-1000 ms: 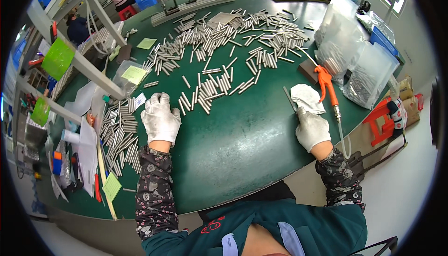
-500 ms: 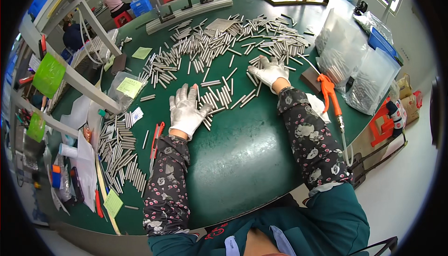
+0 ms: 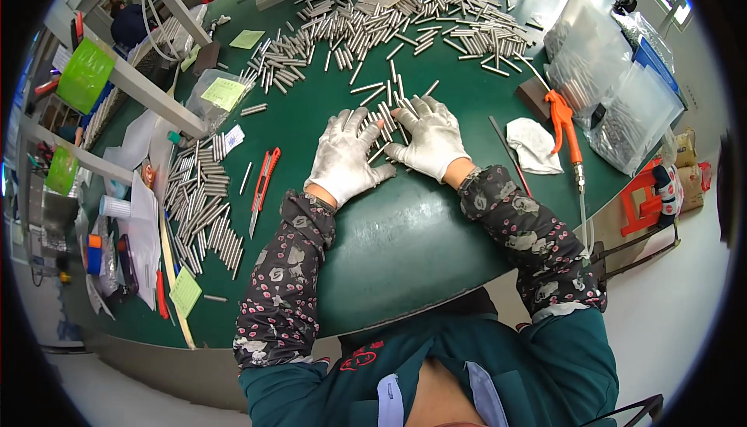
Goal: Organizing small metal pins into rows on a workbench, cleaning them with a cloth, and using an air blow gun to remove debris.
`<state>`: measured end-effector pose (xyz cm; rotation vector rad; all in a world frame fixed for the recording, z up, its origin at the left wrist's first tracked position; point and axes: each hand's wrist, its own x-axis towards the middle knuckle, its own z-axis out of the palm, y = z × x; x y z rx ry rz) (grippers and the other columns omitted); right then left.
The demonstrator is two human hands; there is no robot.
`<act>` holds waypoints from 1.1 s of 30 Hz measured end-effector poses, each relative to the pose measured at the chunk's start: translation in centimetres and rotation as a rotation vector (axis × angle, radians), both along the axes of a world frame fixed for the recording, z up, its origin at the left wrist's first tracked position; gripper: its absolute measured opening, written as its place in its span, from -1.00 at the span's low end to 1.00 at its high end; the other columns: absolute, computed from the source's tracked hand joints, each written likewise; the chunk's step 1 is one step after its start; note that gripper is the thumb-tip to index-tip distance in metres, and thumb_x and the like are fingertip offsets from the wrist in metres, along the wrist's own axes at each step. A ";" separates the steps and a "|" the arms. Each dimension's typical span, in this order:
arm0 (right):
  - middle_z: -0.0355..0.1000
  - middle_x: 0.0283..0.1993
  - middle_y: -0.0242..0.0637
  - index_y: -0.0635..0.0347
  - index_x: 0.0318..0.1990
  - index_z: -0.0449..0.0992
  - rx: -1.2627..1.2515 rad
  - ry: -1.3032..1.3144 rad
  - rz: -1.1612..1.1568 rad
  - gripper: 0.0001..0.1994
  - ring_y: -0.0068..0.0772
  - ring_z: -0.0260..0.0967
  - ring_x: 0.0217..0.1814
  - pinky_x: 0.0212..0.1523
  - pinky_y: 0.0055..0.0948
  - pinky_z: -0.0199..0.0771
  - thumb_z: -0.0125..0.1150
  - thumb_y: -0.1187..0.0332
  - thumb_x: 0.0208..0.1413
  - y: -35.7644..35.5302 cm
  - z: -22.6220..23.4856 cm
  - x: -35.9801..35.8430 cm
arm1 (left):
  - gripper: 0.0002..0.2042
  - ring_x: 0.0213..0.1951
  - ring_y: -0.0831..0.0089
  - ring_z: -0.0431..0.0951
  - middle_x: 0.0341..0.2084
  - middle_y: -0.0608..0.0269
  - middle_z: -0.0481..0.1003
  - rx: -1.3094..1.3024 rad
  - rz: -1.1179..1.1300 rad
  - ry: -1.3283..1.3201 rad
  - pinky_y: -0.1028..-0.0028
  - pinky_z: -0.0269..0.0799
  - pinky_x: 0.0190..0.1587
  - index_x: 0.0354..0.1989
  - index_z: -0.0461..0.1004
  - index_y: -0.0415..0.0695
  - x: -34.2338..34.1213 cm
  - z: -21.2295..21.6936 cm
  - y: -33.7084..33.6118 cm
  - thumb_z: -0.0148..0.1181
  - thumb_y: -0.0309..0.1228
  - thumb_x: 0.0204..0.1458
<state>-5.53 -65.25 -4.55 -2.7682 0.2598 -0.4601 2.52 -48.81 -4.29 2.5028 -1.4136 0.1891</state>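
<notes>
- Seen from above, a person in white gloves and patterned sleeve covers works at a green counter (image 3: 405, 248).
- The left hand (image 3: 342, 159) and right hand (image 3: 428, 138) lie side by side, palms down and fingers spread, pressing a small cluster of short metal rods (image 3: 383, 120) flat onto the counter; neither hand is closed around anything.
- The cluster sits between and partly under the two hands, so how many rods it holds cannot be told.
- Beyond the hands, a large loose heap of rods (image 3: 389, 26) spreads across the far side of the counter.
- Left of the hands lies a red utility knife (image 3: 263, 187), and further left a neater stack of rods (image 3: 204, 209) beside papers.
- Right of the hands lie a thin dark stick (image 3: 507, 151), a crumpled white cloth (image 3: 534, 145) and an orange air blow gun (image 3: 563, 125) with its hose running off the counter edge.
- Past the blow gun, clear plastic bags (image 3: 615, 96) stand; their contents are hard to make out.
- A yellow-green note (image 3: 223, 92) lies on a bag far left of the hands.
- The scene's edges bend and darken, cutting off the shelving on the left.
</notes>
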 end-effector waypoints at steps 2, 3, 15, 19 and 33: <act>0.28 0.19 -0.09 0.06 0.08 0.45 0.013 0.042 0.038 -0.40 0.02 0.06 0.35 0.33 -0.04 0.00 0.25 -0.02 -0.15 0.8 0.4 -1.9 | -0.23 0.24 -0.07 0.18 0.19 -0.07 0.23 0.010 -0.015 0.002 0.04 0.03 0.32 0.15 0.37 -0.10 -1.9 0.2 1.1 0.37 0.04 -0.28; 0.28 0.19 -0.09 0.06 0.08 0.45 0.019 0.049 0.036 -0.40 0.02 0.06 0.35 0.33 -0.04 0.00 0.25 -0.02 -0.15 1.1 0.2 -2.9 | -0.24 0.24 -0.08 0.18 0.18 -0.07 0.23 0.009 -0.033 0.000 0.04 0.04 0.32 0.15 0.37 -0.10 -3.0 0.2 1.6 0.37 0.02 -0.27; 0.26 0.20 0.10 0.16 0.10 0.41 -0.040 -0.048 0.228 -0.39 0.17 0.11 0.30 0.27 0.02 0.12 0.25 0.04 -0.12 4.6 0.1 -12.4 | -0.25 0.23 -0.14 0.19 0.18 -0.11 0.21 -0.062 -0.102 0.037 0.01 0.07 0.29 0.16 0.30 -0.12 -12.0 0.4 6.7 0.39 -0.14 -0.29; 0.24 0.22 0.01 0.09 0.09 0.43 0.022 -0.012 0.301 -0.45 0.11 0.05 0.36 0.37 0.04 -0.06 0.22 0.05 -0.05 3.7 0.9 -13.5 | -0.22 0.24 -0.13 0.17 0.20 -0.10 0.19 -0.045 -0.083 0.018 -0.02 -0.01 0.32 0.19 0.27 -0.10 -12.8 1.0 6.7 0.39 -0.13 -0.30; 0.41 -0.42 -0.34 0.10 -0.32 0.50 -0.036 0.112 0.703 -0.84 -0.34 0.41 -0.39 -0.42 -0.35 0.40 0.16 0.39 -0.13 7.7 -1.2 -23.6 | -0.61 0.15 0.03 0.35 0.04 0.06 0.41 -0.298 -0.200 0.009 0.02 0.11 0.26 -0.01 0.42 -0.20 -17.8 0.9 6.7 0.11 -0.21 0.07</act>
